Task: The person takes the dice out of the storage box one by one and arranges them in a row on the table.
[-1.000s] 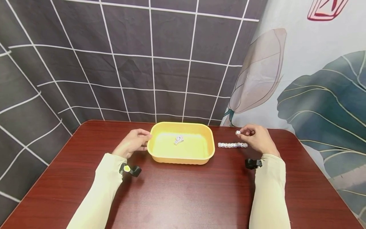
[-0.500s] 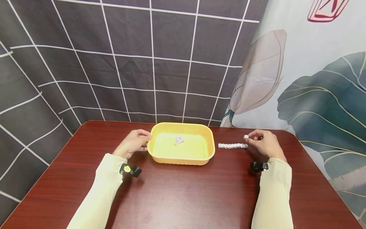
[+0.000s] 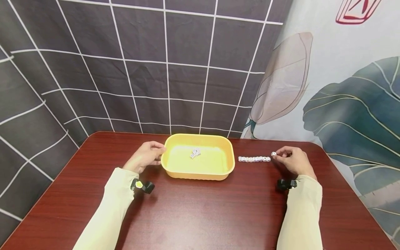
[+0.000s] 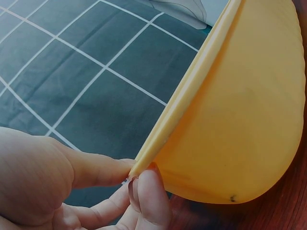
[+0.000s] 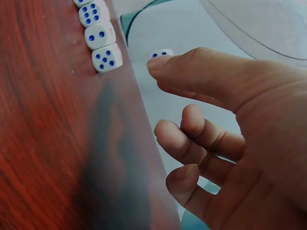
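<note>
Right-wrist view: die [image 5: 164,52] mostly hidden behind thumb [image 5: 196,72]; dice row [image 5: 100,35] cut off at top.

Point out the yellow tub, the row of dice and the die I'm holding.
Yellow tub [image 3: 198,176], head view, front wall.
Row of dice [image 3: 254,159], head view, middle of the row.
Held die [image 3: 273,153], head view, its exposed upper part.

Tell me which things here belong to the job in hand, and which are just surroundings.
Part of the job:
yellow tub, its rim gripped by the left hand
dice cluster inside it
die pinched by the right hand
row of dice

Just surroundings:
red-brown table
dark grid-patterned backdrop
leaf-patterned backdrop
black wrist devices
</note>
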Tool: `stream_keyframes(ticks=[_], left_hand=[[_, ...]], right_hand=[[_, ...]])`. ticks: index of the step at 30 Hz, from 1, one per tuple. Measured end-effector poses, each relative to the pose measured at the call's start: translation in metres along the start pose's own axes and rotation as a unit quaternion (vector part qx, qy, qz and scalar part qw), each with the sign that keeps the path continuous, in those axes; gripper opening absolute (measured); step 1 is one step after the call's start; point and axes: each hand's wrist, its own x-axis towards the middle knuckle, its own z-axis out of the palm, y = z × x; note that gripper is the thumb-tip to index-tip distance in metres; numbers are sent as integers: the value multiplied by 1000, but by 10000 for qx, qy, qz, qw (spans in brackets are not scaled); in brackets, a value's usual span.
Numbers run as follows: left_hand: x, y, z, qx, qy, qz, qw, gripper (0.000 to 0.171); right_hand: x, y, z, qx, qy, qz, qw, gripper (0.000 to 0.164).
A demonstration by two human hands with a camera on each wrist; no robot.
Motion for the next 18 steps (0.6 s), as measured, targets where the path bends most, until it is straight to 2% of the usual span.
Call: stream_keyframes(ticks=[18], left_hand=[[0,1,0,-9,14,-6,10000,37]], right_hand=[[2,11,9,-209,-499,85,9985,17]])
